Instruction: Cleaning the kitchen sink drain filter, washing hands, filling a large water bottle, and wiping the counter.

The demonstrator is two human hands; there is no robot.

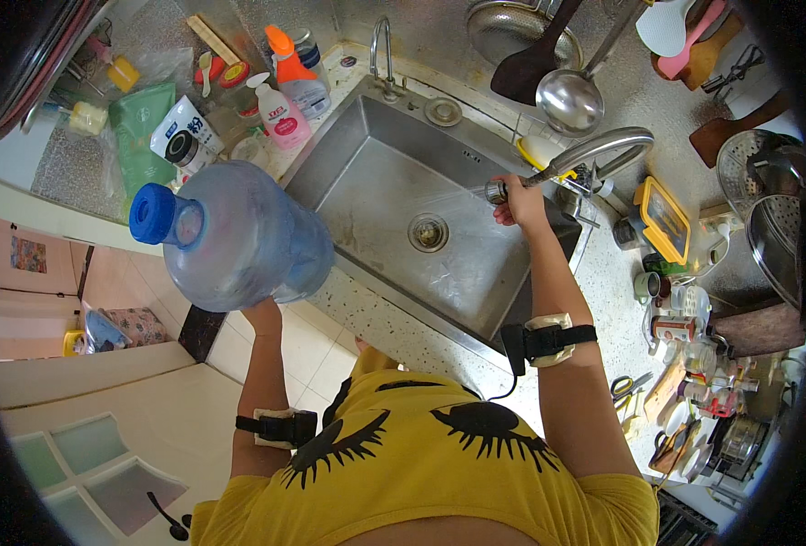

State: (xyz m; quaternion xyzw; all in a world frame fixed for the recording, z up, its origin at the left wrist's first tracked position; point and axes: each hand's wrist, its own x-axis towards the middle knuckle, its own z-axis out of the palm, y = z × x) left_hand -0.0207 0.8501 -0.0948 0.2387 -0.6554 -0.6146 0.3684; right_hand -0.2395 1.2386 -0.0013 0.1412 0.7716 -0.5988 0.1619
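Note:
My right hand grips the head of a pull-down faucet sprayer over the stainless steel sink. Water sprays from it leftward into the basin. On the left, a large blue translucent water-cooler jug with a blue cap is held up beside the sink's left front corner. It leans with its neck towards the left. My left hand is at its underside; the jug hides most of the fingers. The sink drain holds a strainer.
Left of the sink stand a pink pump bottle, an orange-topped spray bottle and a green pouch. A small second faucet rises at the back corner. Ladles and spatulas hang above. Scissors lie on the right counter.

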